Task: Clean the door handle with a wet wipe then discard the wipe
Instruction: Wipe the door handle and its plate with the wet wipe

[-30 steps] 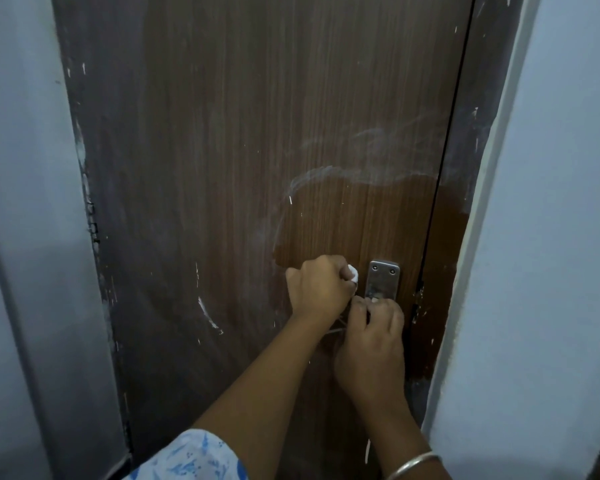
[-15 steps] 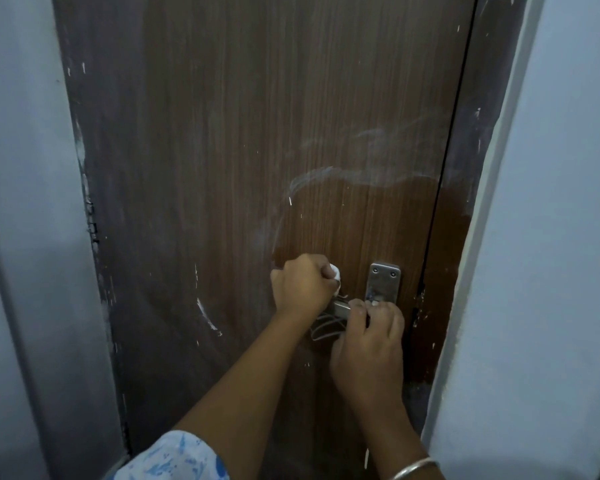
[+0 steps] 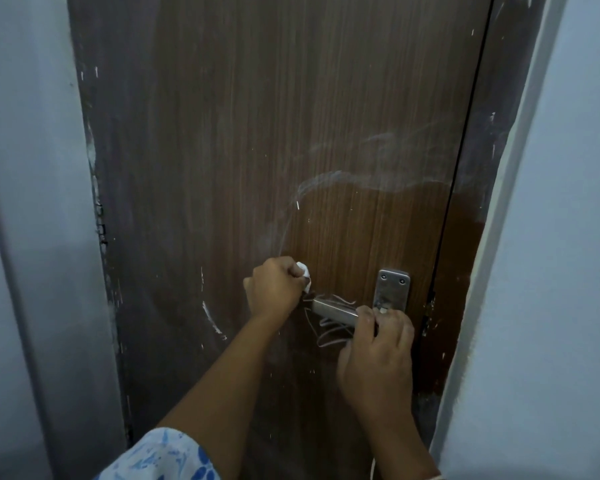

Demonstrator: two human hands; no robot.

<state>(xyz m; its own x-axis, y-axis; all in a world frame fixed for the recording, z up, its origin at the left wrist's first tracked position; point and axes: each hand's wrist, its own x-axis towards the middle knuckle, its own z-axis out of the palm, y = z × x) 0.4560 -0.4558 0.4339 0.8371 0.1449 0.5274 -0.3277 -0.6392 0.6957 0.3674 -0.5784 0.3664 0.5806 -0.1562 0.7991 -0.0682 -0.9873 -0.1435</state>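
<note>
The crumpled white wet wipe [image 3: 303,271] is clenched in the left hand [image 3: 274,287], a corner poking out past the knuckles, right at the free end of the silver metal lever door handle [image 3: 333,310]. The handle's other end is gripped by the right hand [image 3: 378,341], fingers curled over it just below the silver screwed backplate [image 3: 392,289]. The brown wood-grain door [image 3: 291,133] is marked with pale smears, and white scribbles are seen beneath the handle.

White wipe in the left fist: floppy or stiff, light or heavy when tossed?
Likely floppy: the crumpled white wet wipe is wadded inside the left hand, with only a creased tuft showing. Probably very light, since it all fits in one fist. Being wet, it may cling on release.
</note>
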